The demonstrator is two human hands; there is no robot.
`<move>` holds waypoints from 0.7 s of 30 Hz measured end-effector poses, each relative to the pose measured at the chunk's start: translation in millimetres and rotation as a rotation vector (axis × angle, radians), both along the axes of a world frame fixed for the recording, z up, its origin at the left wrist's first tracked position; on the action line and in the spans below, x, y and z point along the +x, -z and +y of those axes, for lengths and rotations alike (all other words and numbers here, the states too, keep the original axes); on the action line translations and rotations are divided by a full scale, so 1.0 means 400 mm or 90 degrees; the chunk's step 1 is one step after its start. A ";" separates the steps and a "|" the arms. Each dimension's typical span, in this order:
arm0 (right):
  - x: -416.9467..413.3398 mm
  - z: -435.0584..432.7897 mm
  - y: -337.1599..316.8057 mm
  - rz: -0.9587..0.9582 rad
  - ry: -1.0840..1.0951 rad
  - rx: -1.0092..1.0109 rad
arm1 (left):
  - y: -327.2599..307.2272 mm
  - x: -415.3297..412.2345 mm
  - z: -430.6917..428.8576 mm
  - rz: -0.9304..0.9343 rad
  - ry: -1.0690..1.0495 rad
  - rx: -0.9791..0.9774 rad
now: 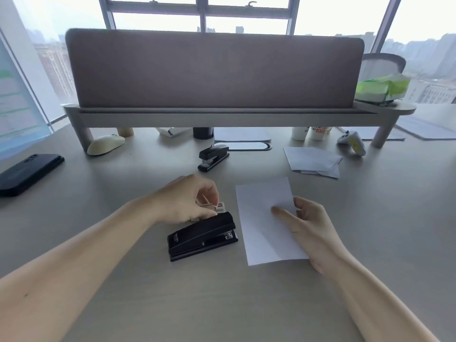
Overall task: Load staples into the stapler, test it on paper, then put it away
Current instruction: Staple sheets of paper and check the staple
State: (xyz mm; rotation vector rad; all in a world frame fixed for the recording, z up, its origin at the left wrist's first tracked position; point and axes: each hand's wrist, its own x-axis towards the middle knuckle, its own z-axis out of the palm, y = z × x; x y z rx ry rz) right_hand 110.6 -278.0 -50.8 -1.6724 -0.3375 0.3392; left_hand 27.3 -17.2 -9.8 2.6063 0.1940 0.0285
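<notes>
A black stapler (pixel 201 239) lies closed on the grey desk, just in front of me. My left hand (pixel 190 199) hovers over its far end, fingers pinched on a small staple box (pixel 217 207) that rests behind the stapler. A white sheet of paper (pixel 264 225) lies to the right of the stapler. My right hand (pixel 306 223) holds the sheet's right edge, thumb on top and fingers curled behind it.
A second black stapler (pixel 213 156) sits farther back at centre. Folded paper sheets (pixel 313 161) lie at the back right, a dark phone (pixel 27 172) at the left, a mouse (pixel 106 144) under the monitor shelf (pixel 222 117). Cups (pixel 309 133) stand under the shelf.
</notes>
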 end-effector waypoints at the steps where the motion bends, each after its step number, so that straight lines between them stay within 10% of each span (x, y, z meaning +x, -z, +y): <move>1: -0.001 -0.001 -0.001 -0.005 -0.001 -0.013 | 0.004 0.000 0.002 -0.007 -0.007 0.013; 21: -0.095 -0.038 -0.026 0.014 -0.080 -0.140 | 0.042 -0.158 -0.137 -0.227 -0.017 0.016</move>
